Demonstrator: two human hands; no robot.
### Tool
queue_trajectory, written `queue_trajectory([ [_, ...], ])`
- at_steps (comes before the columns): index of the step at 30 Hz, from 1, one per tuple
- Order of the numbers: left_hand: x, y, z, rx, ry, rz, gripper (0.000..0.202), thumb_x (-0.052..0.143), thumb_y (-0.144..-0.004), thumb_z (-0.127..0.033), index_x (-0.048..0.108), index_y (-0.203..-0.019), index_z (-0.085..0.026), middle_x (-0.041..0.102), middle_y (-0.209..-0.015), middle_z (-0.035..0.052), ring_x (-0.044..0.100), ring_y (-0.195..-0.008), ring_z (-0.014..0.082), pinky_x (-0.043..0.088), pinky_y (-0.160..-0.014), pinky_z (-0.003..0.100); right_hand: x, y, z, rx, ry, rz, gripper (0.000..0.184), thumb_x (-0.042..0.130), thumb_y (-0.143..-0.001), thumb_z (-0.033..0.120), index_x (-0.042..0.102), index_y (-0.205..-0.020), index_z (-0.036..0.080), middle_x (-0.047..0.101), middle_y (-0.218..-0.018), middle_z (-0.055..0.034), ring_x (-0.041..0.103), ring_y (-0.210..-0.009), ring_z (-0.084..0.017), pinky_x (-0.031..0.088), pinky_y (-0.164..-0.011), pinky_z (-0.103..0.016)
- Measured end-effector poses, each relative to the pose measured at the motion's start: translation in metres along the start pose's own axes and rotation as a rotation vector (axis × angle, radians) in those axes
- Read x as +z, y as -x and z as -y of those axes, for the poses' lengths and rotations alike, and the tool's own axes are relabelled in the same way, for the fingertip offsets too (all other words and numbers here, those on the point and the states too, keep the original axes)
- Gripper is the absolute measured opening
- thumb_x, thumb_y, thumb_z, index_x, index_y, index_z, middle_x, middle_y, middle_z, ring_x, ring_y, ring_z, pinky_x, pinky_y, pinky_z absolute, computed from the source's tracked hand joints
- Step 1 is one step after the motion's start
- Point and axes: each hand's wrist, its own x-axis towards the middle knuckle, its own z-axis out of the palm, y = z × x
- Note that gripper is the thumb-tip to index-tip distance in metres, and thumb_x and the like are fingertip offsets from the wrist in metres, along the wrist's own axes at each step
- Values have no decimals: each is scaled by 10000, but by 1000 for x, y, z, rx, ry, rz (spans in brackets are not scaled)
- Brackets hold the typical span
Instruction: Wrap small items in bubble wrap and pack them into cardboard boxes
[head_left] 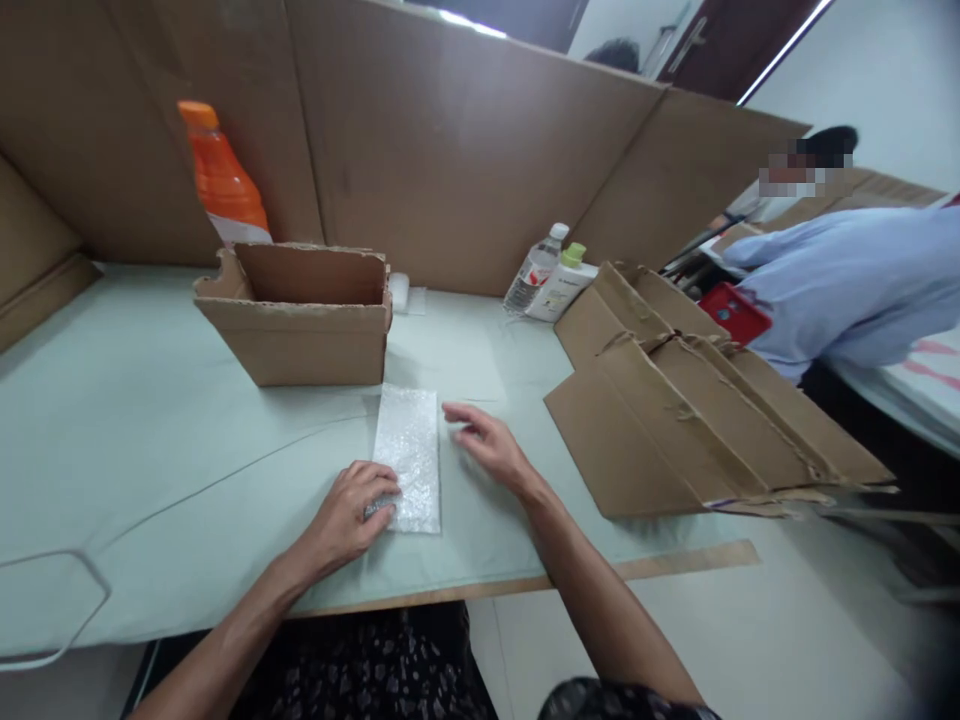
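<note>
A flat bubble wrap bag (411, 440) lies lengthwise on the pale green table cover (247, 470), close to the front edge. My left hand (356, 512) rests on its lower left side, fingers loosely curved over the border and touching the plastic. Just right of the bag's upper part, my right hand (487, 445) hovers with fingers stretched forward and nothing in them. Behind the bag stands an open-topped cardboard box (315, 345); I cannot see its contents.
An orange bottle (225, 185) stands behind the box. Back right are a clear bottle (536, 268) and a white bottle with green cap (564, 285). A divided cardboard box (675, 420) fills the right side. Cardboard walls (465, 150) border the table. A person in blue (855, 280) is at right.
</note>
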Motion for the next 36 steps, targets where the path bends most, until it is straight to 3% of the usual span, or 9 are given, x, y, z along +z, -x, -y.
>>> queue_trajectory([
  [3, -5, -4, 2, -39, 81, 40, 229, 535, -923, -243, 715, -1063, -220, 720, -1153, 76, 617, -1114, 242, 479, -989, 437, 8, 60, 7, -235, 449, 268, 583, 543, -843, 61, 610, -1391, 247, 539, -1518, -120, 495, -1404, -265, 439, -1126, -500],
  [7, -14, -9, 1, -98, 151, 58, 264, 535, -920, -306, 720, -1089, -223, 727, -1149, 83, 620, -1136, 258, 471, -1033, 468, 45, 88, 14, -367, 713, 289, 418, 553, -924, 73, 664, -1300, 218, 555, -1499, -151, 471, -1420, -303, 468, -1076, -495],
  [15, -29, 18, -13, -222, 233, 43, 694, 666, -831, -402, 491, -1480, -232, 621, -1414, 112, 604, -1268, 267, 483, -1087, 438, 73, 54, 15, -29, 124, -25, 241, 546, -984, 238, 720, -1150, 210, 768, -1019, -53, 704, -914, -187, 556, -848, -321],
  [19, -16, 13, -17, -335, 181, -130, 431, 524, -898, -362, 660, -1267, -187, 739, -1054, 72, 676, -861, 183, 556, -831, 339, 69, 58, 25, 87, -3, -70, 272, 557, -971, 307, 690, -1177, 189, 746, -953, -48, 687, -815, -177, 550, -732, -294],
  [22, -12, 1, -17, -387, 130, -170, 453, 539, -884, -388, 656, -1261, -166, 673, -770, 0, 588, -647, 150, 509, -660, 290, 65, 72, 36, -113, 190, -261, 246, 564, -973, 270, 677, -1183, 209, 726, -1121, -92, 677, -1003, -217, 542, -881, -365],
  [25, -11, -7, -14, -393, 43, -155, 491, 540, -874, -377, 622, -1309, -165, 620, -694, -33, 557, -598, 146, 478, -617, 281, 65, 81, 41, -331, 469, -192, 265, 565, -969, 210, 670, -1210, 238, 711, -1191, -107, 639, -1122, -254, 507, -961, -434],
  [29, -6, -5, -10, -331, -77, -234, 467, 532, -911, -344, 588, -1342, -172, 700, -888, 32, 657, -784, 188, 539, -744, 324, 73, 68, 30, -402, 727, 68, 346, 599, -942, 164, 634, -1286, 177, 661, -1343, -149, 566, -1258, -316, 484, -975, -477],
  [33, -7, 10, -11, -18, -253, -345, 500, 598, -920, -317, 540, -1390, -155, 619, -1352, 172, 582, -1252, 303, 489, -1041, 459, 77, 55, 20, -355, 731, 53, 285, 536, -979, 127, 660, -1233, 169, 727, -1219, -132, 625, -1153, -280, 470, -939, -437],
  [36, -12, 26, -18, 134, -276, -272, 499, 577, -922, -197, 515, -1417, -207, 654, -1329, 135, 590, -1246, 282, 480, -1052, 456, 74, 61, 26, -292, 610, 81, 276, 556, -986, 145, 671, -1232, 192, 767, -1093, -92, 668, -1027, -243, 466, -924, -411],
])
